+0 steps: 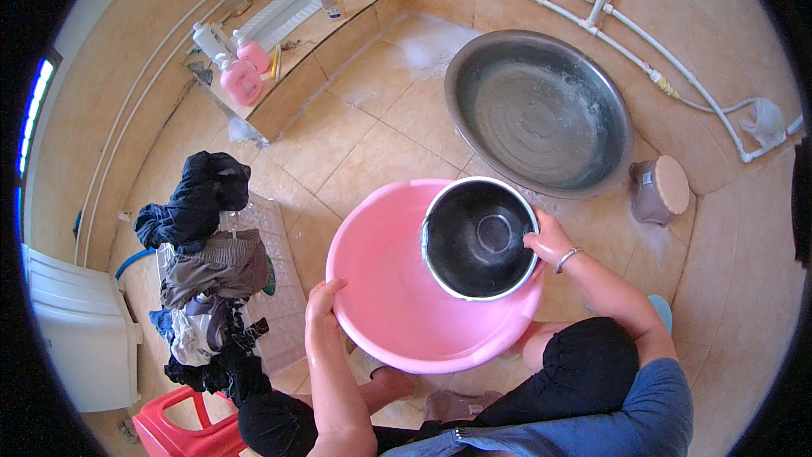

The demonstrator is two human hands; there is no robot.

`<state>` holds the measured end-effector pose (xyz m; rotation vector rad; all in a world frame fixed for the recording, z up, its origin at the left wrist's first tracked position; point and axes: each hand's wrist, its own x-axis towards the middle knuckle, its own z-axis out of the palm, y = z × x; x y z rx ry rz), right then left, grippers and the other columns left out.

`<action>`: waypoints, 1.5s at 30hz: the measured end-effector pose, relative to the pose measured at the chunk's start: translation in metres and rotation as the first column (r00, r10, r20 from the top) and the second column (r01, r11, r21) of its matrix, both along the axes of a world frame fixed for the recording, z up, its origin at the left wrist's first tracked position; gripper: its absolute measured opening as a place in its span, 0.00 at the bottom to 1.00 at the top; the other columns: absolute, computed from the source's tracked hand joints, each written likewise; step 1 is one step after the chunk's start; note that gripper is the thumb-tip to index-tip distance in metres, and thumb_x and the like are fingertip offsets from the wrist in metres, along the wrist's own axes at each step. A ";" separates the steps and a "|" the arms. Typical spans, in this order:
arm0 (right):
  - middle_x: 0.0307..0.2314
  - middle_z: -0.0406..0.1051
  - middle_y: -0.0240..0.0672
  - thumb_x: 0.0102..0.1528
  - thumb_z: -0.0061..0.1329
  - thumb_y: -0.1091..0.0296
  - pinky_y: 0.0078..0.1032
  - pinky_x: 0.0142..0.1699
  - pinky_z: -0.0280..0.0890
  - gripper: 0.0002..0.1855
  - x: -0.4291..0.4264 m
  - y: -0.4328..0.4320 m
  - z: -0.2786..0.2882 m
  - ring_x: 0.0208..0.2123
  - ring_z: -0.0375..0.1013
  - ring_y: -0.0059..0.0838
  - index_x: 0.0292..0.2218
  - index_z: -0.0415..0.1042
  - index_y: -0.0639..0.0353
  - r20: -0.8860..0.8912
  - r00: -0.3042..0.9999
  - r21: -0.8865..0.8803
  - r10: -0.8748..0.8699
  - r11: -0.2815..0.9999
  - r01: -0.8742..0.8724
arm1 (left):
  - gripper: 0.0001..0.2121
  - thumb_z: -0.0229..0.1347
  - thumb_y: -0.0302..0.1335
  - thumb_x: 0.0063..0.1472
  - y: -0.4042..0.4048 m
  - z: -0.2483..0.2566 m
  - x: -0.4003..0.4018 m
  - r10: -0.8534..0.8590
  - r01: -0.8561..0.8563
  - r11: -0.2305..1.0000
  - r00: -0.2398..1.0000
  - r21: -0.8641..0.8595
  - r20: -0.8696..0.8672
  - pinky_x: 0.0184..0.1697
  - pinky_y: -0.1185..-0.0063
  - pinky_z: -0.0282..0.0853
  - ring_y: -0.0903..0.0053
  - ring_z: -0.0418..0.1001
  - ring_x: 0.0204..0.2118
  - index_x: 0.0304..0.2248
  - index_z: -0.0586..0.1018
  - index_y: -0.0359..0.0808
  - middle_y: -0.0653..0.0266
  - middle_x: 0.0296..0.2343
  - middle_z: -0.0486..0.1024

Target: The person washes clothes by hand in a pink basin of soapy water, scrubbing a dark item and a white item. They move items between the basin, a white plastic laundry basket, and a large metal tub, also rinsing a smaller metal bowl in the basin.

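A large pink plastic basin (380, 304) is in front of me, above the tiled floor between my legs. My left hand (325, 299) grips its rim at the left, thumb on top. My right hand (550, 240) holds a black bucket (466, 203) by its pale rim, thumb inside. This bucket tilts over the right part of the basin with its mouth facing me, and a metal handle fitting shows on its left side. Whether my right fingers also touch the basin's rim is hidden behind the bucket.
A big metal tub (539, 108) with cloudy water stands ahead, beside an upturned stool (660, 190). Clothes (209, 266) are piled on a clear plastic crate (279, 292) at left. Pink pump bottles (241, 81) stand on the step (355, 32) of a squat toilet. A red plastic stool (168, 425) is lower left.
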<state>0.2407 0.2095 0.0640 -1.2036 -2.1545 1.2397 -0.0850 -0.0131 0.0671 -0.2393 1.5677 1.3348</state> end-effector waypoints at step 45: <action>0.31 0.64 0.52 0.37 0.37 0.78 0.32 0.42 0.58 0.32 -0.061 -0.004 0.013 0.36 0.63 0.48 0.47 0.51 0.57 0.201 0.979 -0.246 -0.015 0.967 0.066 | 0.15 0.46 0.23 0.42 0.002 -0.021 0.019 0.202 -0.206 0.978 0.883 0.037 -0.424 0.31 0.79 0.63 0.73 0.67 0.28 0.32 0.67 0.25 0.60 0.26 0.68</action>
